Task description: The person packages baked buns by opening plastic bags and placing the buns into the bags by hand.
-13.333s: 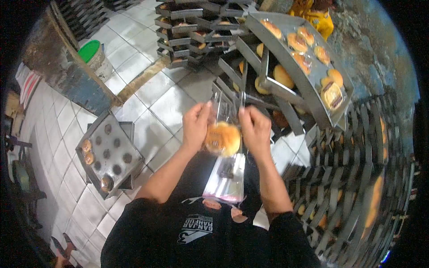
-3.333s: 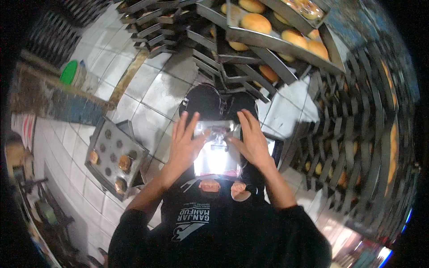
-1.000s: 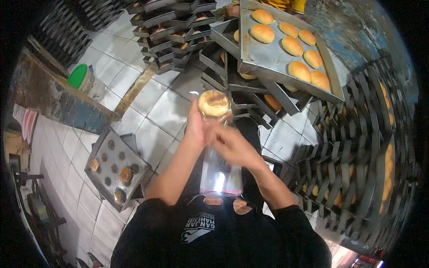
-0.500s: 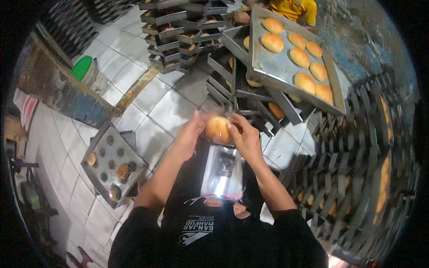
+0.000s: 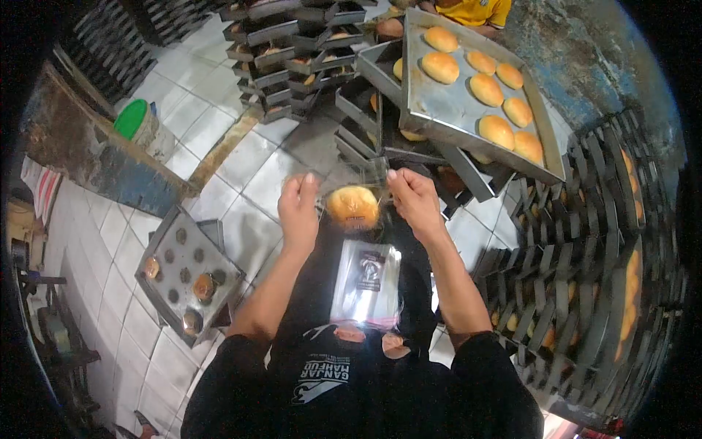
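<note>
A golden round bun (image 5: 352,205) sits inside a clear plastic bag (image 5: 371,175) stretched out in front of me. My left hand (image 5: 298,212) pinches one side of the bag, fingers curled closed. On the opposite side, my right hand (image 5: 415,201) grips the bag between thumb and fingers. The bun hangs between the two hands, touched by neither. Below it, a stack of clear plastic bags (image 5: 365,289) with a dark printed label lies on my lap.
A metal tray (image 5: 439,99) of golden buns tops a stack of trays ahead right. Another tray (image 5: 172,285) at left holds several wrapped buns. Tray stacks (image 5: 292,55) stand at the back and at right (image 5: 578,285). A green-lidded bucket (image 5: 131,119) and a person in a yellow shirt (image 5: 475,10) are farther off.
My hands have moved apart, from close around the bun to opposite sides of the bag. The right hand has left the bun's side, and the bag is now spread wide.
</note>
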Action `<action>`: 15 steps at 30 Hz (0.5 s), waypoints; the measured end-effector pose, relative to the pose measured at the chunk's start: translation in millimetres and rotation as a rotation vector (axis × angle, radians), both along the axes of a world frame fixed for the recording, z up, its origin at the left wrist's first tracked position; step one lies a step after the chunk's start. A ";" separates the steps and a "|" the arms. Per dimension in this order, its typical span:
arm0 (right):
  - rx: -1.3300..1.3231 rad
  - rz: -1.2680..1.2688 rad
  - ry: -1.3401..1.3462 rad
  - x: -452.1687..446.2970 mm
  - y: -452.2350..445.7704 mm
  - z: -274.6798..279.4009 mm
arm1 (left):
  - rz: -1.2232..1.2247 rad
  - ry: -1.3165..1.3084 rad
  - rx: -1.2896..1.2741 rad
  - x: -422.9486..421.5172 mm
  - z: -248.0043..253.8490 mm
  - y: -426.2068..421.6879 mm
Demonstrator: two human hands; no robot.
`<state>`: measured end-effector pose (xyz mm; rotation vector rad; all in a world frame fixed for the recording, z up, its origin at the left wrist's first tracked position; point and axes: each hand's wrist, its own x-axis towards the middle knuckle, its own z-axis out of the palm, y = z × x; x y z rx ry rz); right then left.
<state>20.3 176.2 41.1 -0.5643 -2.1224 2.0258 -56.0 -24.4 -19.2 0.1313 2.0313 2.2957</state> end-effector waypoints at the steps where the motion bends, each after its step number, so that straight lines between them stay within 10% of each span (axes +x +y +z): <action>1: -0.023 0.007 -0.014 12.6 -5.7 -9.8 | 0.030 0.139 -0.126 9.8 -5.4 -10.2; 6: -0.346 0.041 -0.297 75.2 -43.0 -88.9 | -0.212 -0.376 -0.114 44.2 -31.2 -42.1; 10: -0.417 -0.140 -0.004 80.1 -51.3 -44.0 | -0.294 -0.064 0.013 23.2 6.4 -13.6; 12: -0.277 -0.033 0.075 79.0 -34.1 -10.0 | -0.375 -0.040 0.225 14.3 10.8 9.5; 15: 0.889 -0.154 0.498 54.7 15.7 66.1 | -0.281 -0.091 0.417 23.1 51.6 52.2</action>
